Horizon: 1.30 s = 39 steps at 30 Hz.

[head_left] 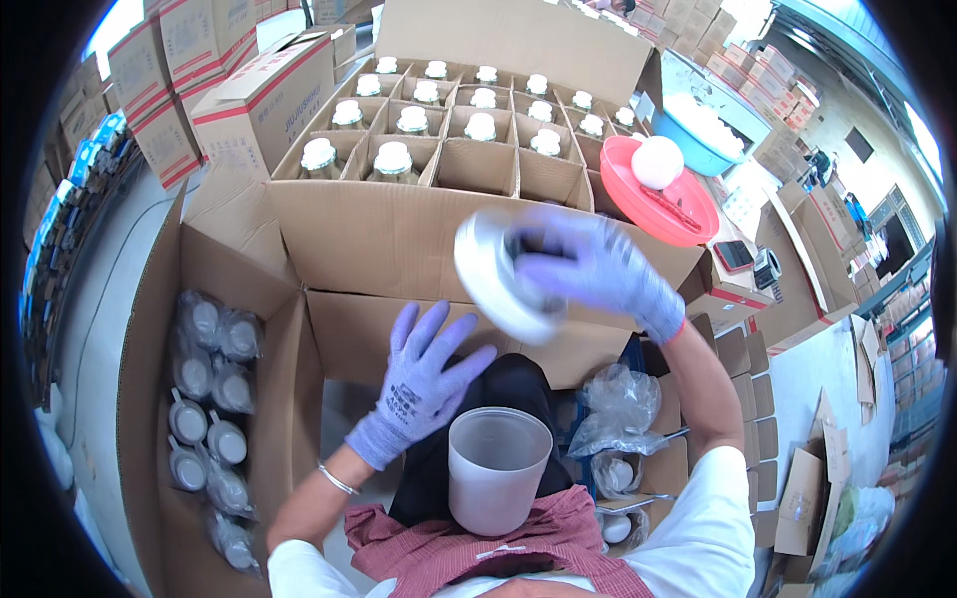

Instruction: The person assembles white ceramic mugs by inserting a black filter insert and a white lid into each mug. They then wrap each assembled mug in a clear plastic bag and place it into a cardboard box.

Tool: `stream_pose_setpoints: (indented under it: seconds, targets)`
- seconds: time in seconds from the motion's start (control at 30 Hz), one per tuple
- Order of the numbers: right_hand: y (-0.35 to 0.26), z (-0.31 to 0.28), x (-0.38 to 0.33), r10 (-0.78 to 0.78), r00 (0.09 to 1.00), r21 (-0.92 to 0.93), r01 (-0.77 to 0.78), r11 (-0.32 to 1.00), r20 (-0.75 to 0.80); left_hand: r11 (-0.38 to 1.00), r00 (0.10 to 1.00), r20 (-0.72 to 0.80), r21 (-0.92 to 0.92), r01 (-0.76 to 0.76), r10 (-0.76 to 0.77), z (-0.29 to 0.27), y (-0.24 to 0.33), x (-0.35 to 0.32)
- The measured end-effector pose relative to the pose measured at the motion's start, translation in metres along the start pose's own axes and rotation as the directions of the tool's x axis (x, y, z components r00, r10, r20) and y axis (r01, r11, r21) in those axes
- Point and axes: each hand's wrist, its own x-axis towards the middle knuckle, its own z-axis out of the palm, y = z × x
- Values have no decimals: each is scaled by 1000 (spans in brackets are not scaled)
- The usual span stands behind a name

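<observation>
Upper left, the open-topped tan carton (261, 112) bears blue capital letters below red characters; the stacked cartons (150, 75) beside it carry small blurry print. Near the centre, the gloved left hand (417, 384) shows dark letters and digits.

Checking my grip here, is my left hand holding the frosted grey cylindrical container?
No, the purple-gloved left hand is spread open, with a visible gap between it and the frosted container.

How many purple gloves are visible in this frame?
2. One is on the left hand, fingers spread, near the frosted container; the other is on the right hand, holding a motion-blurred white round piece. Others could be hidden.
</observation>
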Motion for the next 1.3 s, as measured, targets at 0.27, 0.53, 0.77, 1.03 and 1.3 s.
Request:
stream_pose_setpoints:
  seconds: [0.27,0.53,0.77,1.03,1.3]
  targets:
    - [90,-71,151,258,966,-700,-159,697,37,590,878,447,-760,272,172,60,33,-17]
    - [206,-83,172,603,791,-707,-488,512,-109,604,863,472,-745,284,177,73,31,-2]
    - [109,-130,156,223,903,-605,-414,680,-368,418,881,471,-791,447,-49,65,25,-7]
    - [3,-88,-2,-202,762,-105,174,979,-615,-56,814,93,-996,74,-573,37,10,61]
    - [17,112,-132,-126,818,72,200,977,-561,-101,739,161,-987,126,-655,26,6,42]
